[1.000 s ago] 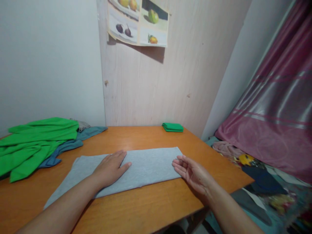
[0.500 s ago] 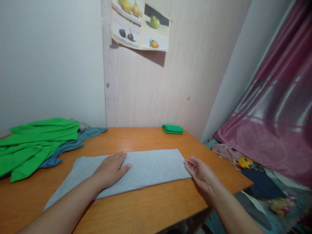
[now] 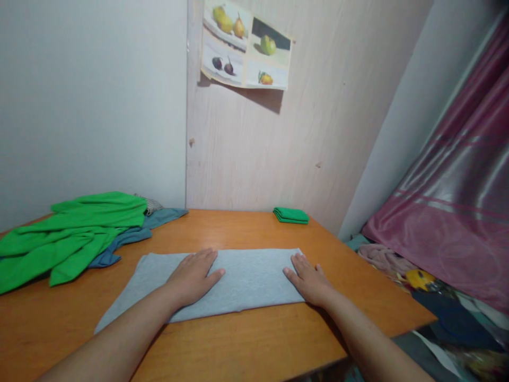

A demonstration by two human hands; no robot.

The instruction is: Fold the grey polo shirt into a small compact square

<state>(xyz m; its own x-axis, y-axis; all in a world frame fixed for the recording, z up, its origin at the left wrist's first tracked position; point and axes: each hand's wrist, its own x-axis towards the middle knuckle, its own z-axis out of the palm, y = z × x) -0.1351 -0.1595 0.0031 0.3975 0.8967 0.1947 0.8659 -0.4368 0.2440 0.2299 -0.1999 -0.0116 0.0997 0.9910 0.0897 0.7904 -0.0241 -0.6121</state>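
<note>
The left hand (image 3: 194,276) is laid flat, palm down, with the fingers stretched out and close together and the thumb spread to the side; nothing is clasped in it. It is pressed onto the middle of a grey cloth (image 3: 250,276). The right hand (image 3: 309,280) is likewise spread flat, palm down, with nothing gripped. Its fingers are rested on the right end of the same cloth, and its heel is set at the cloth's edge.

The grey cloth is stretched out as a long folded strip under both hands. A bare stretch of it is seen between them, and a longer stretch is run out beyond the left hand and under the left forearm. It is borne by an orange wooden table (image 3: 238,345).

Beyond the right hand, near the far edge of the table, a small folded green cloth (image 3: 291,215) is placed, well apart from the strip. Far out from the left hand, a heap of green garments (image 3: 79,233) is piled over a blue garment (image 3: 119,248).

Above and behind the hands, a fruit poster (image 3: 246,50) is fixed to a pale wooden panel. Out past the right hand, off the table, a maroon curtain (image 3: 457,212) is hung over scattered clothes (image 3: 417,278).
</note>
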